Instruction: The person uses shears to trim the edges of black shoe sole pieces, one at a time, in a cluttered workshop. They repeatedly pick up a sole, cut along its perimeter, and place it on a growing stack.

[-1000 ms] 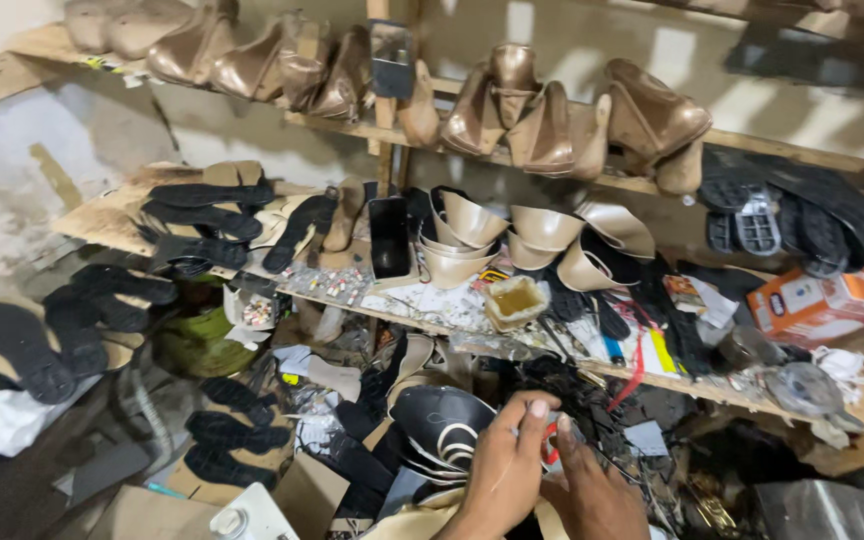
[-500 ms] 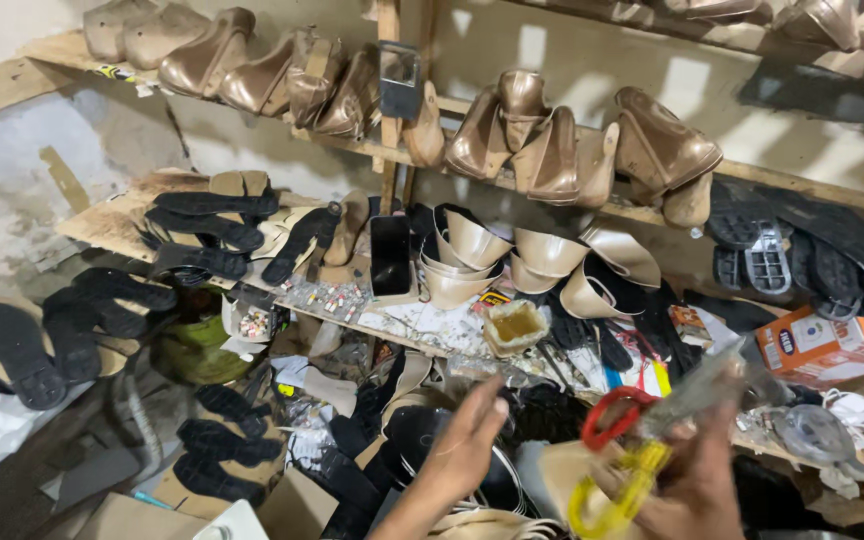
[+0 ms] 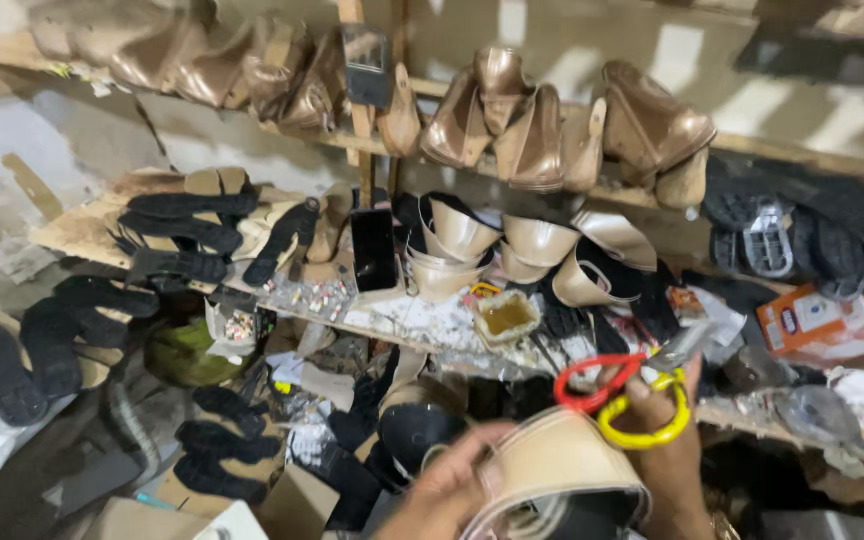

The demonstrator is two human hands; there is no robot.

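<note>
The left hand (image 3: 442,490) holds a beige shoe upper (image 3: 552,470) at the bottom of the view, below the small square tray (image 3: 507,318). Its fingers are pressed against the left side of this curved piece; the thumb lies on the edge. The right hand (image 3: 667,455) is just right of the upper and grips a pair of scissors (image 3: 632,395) with one red and one yellow handle ring. Its fingers go through the yellow ring and are closed around it. The blades point up and to the right, toward an orange box (image 3: 822,322), but they are blurred.

The square tray stands on the cluttered counter (image 3: 392,320) and contains a brownish liquid, probably glue. Left of the tray, a black phone (image 3: 373,250) leans upright. Just above the tray, several beige uppers (image 3: 512,245) are stacked together like bowls. Far left of the tray, black soles (image 3: 177,225) lie in piles. On the shelf (image 3: 352,130) above the tray, bronze heel pieces (image 3: 512,125) stand in a row.
</note>
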